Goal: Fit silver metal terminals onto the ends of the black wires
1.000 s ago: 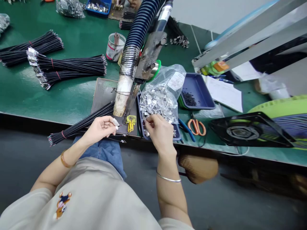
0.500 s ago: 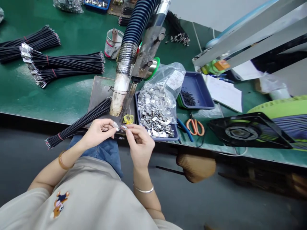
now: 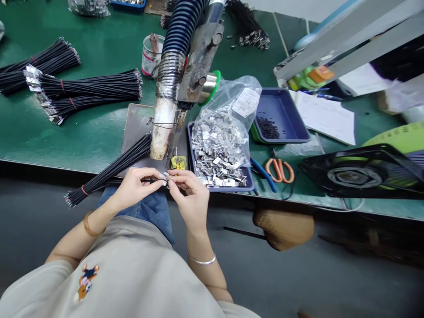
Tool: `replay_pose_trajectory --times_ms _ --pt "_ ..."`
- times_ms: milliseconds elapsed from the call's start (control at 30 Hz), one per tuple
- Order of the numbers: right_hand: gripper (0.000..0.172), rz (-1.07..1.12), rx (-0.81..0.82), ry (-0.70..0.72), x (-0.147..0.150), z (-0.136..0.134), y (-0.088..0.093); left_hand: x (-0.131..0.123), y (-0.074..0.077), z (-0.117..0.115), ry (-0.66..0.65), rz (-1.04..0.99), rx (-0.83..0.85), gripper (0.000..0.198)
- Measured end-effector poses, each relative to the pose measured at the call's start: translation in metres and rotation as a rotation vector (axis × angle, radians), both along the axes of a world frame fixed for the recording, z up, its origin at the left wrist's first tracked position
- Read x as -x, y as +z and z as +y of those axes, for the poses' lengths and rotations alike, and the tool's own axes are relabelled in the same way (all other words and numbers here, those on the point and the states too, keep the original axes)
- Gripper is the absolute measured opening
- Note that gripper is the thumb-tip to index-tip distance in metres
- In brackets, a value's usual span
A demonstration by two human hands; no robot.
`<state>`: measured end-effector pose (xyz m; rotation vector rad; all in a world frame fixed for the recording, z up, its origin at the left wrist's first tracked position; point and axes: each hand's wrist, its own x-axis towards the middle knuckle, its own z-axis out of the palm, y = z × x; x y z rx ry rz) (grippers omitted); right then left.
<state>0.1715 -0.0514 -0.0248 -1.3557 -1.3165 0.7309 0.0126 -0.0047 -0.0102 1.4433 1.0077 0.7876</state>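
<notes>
My left hand (image 3: 139, 185) is closed in a pinch, with a thin black cable (image 3: 147, 180) running between its fingers. The fingertips of my right hand (image 3: 188, 190) are pinched together on a small silvery metal clip (image 3: 166, 175). Both sets of fingertips meet at the table's front edge, so the exact join of cable and clip is hidden. Left of them lies a bundle of black cables (image 3: 112, 170) tied with a red band. Close to my right hand stands a blue tray (image 3: 228, 189) heaped with metal clips (image 3: 217, 154), partly inside a clear bag (image 3: 247, 88).
A ribbed hose (image 3: 183, 31) with a white nozzle (image 3: 162, 126) hangs over a dark board (image 3: 132, 128), beside a yellow sponge (image 3: 178, 162). Orange-handled cutters (image 3: 280, 171), a tray of black bits (image 3: 281, 115) and a fan (image 3: 351, 176) stand right. Finished-looking cable bundles (image 3: 96, 86) lie left.
My right hand has moved left, bringing its metal clip up against my left fingertips; the gap between the hands has closed. The camera view has shifted slightly.
</notes>
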Motion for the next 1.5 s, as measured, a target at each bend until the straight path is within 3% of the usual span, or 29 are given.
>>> replay_pose_trajectory --times_ms 167,300,367,533,767,1100,1267,1500 --pt "0.011 -0.182 -0.178 -0.093 0.008 -0.002 -0.002 0.0 0.004 -0.001 -0.045 -0.037 0.046 0.018" --pt "0.01 -0.133 -0.146 -0.127 0.008 -0.004 -0.006 0.001 0.006 0.003 -0.046 -0.124 0.183 0.021" --pt "0.012 -0.132 -0.215 -0.168 0.006 -0.006 -0.007 0.001 0.006 0.005 -0.032 -0.158 0.242 0.024" --pt "0.018 -0.359 -0.413 -0.097 0.003 -0.011 -0.006 -0.003 0.003 0.006 0.023 -0.193 0.261 0.025" --pt "0.005 -0.158 -0.238 -0.168 0.004 -0.004 -0.012 -0.006 -0.001 0.007 0.059 -0.194 0.232 0.022" --pt "0.017 -0.421 -0.46 -0.082 0.0 -0.001 -0.018 -0.01 -0.004 0.008 0.145 -0.224 0.231 0.018" --pt "0.011 -0.357 -0.382 -0.144 0.002 0.0 -0.018 -0.016 0.0 0.006 0.221 -0.204 0.217 0.015" --pt "0.01 -0.303 -0.31 -0.123 0.003 0.003 -0.009 -0.021 0.001 0.002 0.292 -0.141 0.193 0.017"
